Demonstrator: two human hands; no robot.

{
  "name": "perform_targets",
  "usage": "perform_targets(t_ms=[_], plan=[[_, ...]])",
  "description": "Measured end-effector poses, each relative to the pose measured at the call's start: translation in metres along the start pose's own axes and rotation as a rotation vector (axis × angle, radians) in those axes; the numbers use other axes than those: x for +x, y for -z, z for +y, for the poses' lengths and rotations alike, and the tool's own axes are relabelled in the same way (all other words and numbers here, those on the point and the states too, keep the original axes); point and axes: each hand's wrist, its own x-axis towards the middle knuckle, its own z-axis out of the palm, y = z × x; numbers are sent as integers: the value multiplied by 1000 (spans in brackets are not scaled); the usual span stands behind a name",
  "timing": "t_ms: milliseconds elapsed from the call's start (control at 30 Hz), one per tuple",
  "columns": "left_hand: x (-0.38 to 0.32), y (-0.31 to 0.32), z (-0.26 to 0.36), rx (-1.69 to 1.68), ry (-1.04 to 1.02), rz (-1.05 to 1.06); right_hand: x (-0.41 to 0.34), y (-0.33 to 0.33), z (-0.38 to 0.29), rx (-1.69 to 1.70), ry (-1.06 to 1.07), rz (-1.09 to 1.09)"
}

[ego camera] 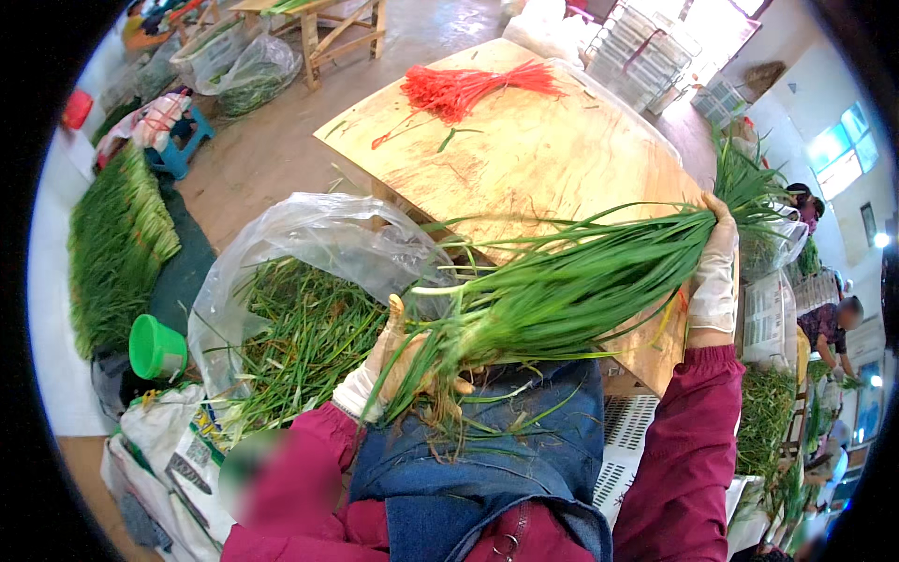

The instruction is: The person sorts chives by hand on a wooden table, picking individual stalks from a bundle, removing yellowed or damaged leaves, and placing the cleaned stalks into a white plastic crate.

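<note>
A loose bunch of garlic chives point(555, 302) stretches across in front of me, above my lap. My gloved right hand point(715, 256) grips its leafy end. At the pale root end is my gloved left hand point(404, 358), thumb raised and fingers spread under the stalks. Motion blurs the stalks there, and part of the left palm is hidden behind them. Brown dry bits and stray leaves hang below the root end, over my blue denim apron point(484, 435). Left of the bunch, a clear plastic bag point(309, 218) holds loose leaf trimmings point(309, 330).
A wooden table point(548, 161) stands ahead, bearing a bundle of red plastic ties point(470, 88). Stacked chives point(119, 246), a green bucket point(156, 348) and a blue stool point(175, 147) are leftward. Crates point(765, 316) and a bent-over co-worker point(829, 330) are at right.
</note>
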Motion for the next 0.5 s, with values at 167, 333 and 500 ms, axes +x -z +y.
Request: perform_targets(t_ms=[167,333,500], plan=[[-3,-36,3,245,-7,-40,11,24,16,-134,-24,191],[8,-75,-15,702,-47,384,-37,-3,14,-366,111,202],[-3,-59,-12,904,75,459,-23,33,16,-643,218,30]])
